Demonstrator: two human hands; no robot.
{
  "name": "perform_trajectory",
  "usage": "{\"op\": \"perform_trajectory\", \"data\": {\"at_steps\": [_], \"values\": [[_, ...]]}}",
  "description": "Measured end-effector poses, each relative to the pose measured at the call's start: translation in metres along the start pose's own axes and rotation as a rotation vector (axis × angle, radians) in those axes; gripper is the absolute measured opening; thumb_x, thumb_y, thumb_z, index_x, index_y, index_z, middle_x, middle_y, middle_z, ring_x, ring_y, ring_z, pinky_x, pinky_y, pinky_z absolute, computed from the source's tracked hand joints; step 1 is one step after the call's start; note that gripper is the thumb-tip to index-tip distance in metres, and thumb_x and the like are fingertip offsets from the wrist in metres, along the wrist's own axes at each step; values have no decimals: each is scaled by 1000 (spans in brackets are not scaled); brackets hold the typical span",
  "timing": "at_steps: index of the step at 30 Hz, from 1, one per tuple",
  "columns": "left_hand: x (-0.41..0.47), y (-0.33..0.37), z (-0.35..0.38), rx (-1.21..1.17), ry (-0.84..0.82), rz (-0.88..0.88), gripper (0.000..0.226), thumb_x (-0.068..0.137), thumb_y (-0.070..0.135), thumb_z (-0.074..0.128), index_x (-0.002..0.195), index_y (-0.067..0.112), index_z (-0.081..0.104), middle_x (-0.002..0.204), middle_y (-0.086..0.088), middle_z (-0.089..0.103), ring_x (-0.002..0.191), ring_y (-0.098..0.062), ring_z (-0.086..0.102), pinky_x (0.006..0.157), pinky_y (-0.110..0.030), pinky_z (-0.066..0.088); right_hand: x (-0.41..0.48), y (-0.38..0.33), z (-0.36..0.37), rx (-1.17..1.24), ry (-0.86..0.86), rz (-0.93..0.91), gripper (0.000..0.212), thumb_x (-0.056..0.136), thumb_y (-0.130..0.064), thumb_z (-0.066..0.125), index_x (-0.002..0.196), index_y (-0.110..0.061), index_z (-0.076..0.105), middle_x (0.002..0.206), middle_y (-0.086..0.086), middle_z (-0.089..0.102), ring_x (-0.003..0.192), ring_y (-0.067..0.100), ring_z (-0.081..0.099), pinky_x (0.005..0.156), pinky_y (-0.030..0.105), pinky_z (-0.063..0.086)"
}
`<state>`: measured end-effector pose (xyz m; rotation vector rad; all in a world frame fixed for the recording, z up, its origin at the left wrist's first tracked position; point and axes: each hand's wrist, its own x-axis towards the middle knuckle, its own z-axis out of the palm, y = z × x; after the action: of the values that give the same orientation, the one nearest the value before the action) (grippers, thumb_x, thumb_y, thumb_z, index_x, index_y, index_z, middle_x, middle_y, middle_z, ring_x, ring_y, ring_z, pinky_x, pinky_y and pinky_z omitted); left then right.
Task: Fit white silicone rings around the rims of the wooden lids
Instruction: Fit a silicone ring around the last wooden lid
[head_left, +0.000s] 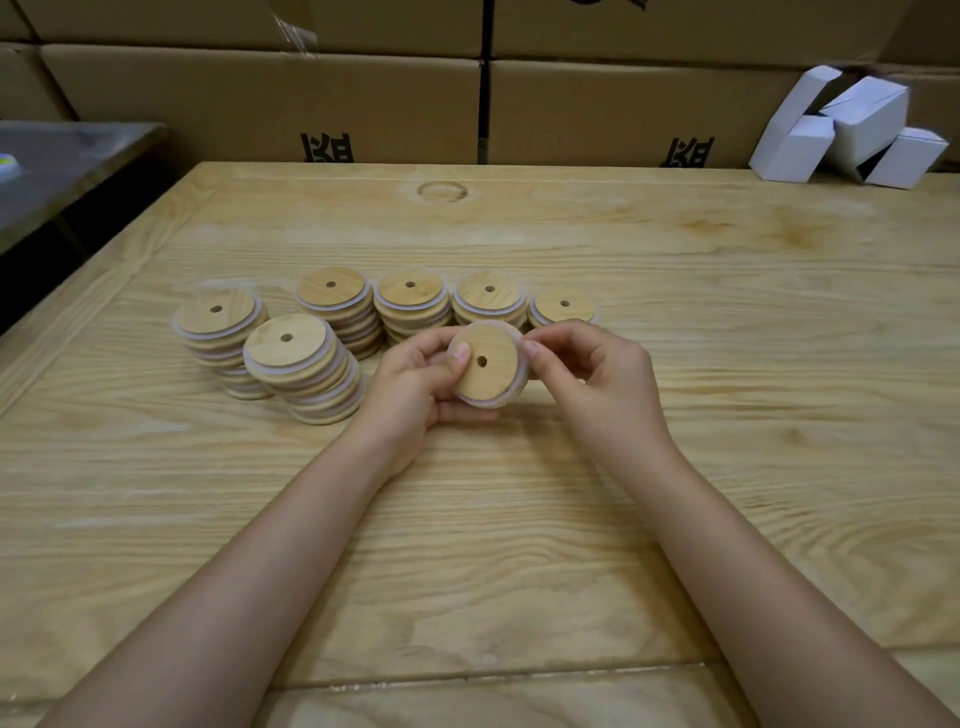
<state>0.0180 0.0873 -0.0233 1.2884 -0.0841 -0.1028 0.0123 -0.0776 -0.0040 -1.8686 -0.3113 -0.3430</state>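
Observation:
A round wooden lid with a small centre hole is held tilted above the table. My left hand grips it, thumb on its face and fingers beneath. A white silicone ring runs around the lid's rim. My right hand pinches that ring at the lid's upper right edge. Behind the hands, several stacks of wooden lids with white rings stand in a row on the table.
The light wooden table stretches wide around my arms. Brown cardboard boxes form a wall at its far edge. Several small white cartons lie at the back right. A grey metal surface sits at the far left.

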Motion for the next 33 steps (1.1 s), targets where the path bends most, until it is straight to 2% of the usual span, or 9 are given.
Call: {"op": "perform_trajectory", "data": {"at_steps": [2, 4, 5, 8, 12, 17, 24, 29, 33], "values": [[0, 3, -2, -38, -23, -33, 22, 92, 10, 47, 107, 9, 63, 82, -6, 72, 67, -19, 70, 52, -29, 57, -1, 0, 0, -40, -23, -65, 10, 86, -13, 65, 88, -22, 70, 80, -8, 70, 74, 11, 66, 70, 26, 53], [0, 5, -3, -64, -44, -55, 25, 86, 15, 52, 107, 9, 64, 80, -5, 72, 63, -17, 69, 48, -26, 56, -2, 0, -2, -138, -26, -213, 11, 86, -10, 64, 94, -14, 71, 84, -8, 70, 73, 5, 64, 71, 20, 51], [0, 6, -3, -69, -53, -63, 28, 82, 18, 54, 107, 9, 65, 79, -5, 72, 61, -17, 69, 47, -25, 55, -2, 2, -2, -223, -17, -315, 13, 86, -8, 64, 97, -10, 71, 86, -5, 71, 73, 6, 64, 71, 22, 52], [0, 7, -5, -61, -68, -82, 32, 80, 19, 55, 108, 7, 64, 76, -5, 71, 59, -17, 68, 45, -24, 54, -1, 7, -6, -473, 8, -575, 18, 87, -5, 63, 103, -3, 70, 90, 7, 72, 74, 23, 68, 63, 39, 55], [0, 8, -7, -26, -106, -107, 31, 84, 16, 53, 110, 3, 64, 77, -6, 71, 58, -16, 68, 44, -23, 53, 1, 11, -11, -617, -11, -723, 11, 87, -4, 64, 93, -1, 72, 79, 10, 71, 68, 29, 67, 57, 40, 52], [0, 8, -7, -79, -122, -156, 31, 79, 18, 54, 104, 4, 66, 73, -7, 71, 53, -16, 66, 41, -21, 51, 2, 11, -11, -642, 36, -846, 8, 85, 1, 63, 83, 3, 71, 83, 13, 70, 72, 29, 67, 61, 39, 53], [1, 8, -7, -98, -128, -176, 30, 80, 20, 53, 101, 7, 70, 73, -6, 71, 52, -14, 65, 42, -20, 52, 1, 12, -7, -561, 12, -760, 11, 82, 8, 63, 89, 4, 71, 88, 14, 69, 78, 29, 67, 70, 36, 54], [2, 6, -4, -100, -90, -142, 36, 81, 20, 53, 111, 5, 64, 82, -8, 72, 63, -17, 68, 50, -24, 55, -2, 13, 0, -423, 19, -550, 15, 86, -4, 62, 97, 2, 70, 94, 11, 67, 88, 24, 65, 79, 32, 52], [3, 4, -3, -122, -44, -123, 27, 89, 14, 49, 112, 9, 61, 82, -4, 73, 65, -15, 70, 53, -25, 57, -3, 12, 6, -294, -23, -351, 35, 82, -20, 68, 111, 1, 66, 109, 11, 63, 101, 20, 62, 86, 34, 51]]}}
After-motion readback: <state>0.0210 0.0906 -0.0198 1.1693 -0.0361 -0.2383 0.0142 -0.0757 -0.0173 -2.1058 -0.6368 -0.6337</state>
